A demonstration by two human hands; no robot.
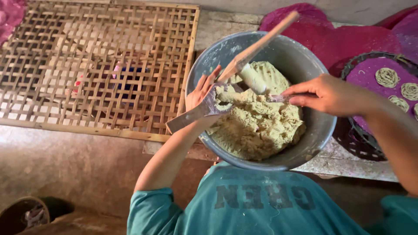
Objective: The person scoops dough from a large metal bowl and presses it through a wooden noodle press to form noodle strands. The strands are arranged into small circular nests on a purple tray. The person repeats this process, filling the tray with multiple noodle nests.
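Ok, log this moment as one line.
left hand: holds flat scraper | right hand: fingers on utensil in dough | metal bowl | wooden paddle in bowl

Low stone ledge carries grey dough bowl, woven bamboo lattice, round tray on magenta cloth

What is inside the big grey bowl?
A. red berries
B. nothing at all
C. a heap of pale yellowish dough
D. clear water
C: the grey bowl holds a lumpy heap of pale yellowish dough, and both the left hand and the right hand are over it, working with tools smeared with the same dough.
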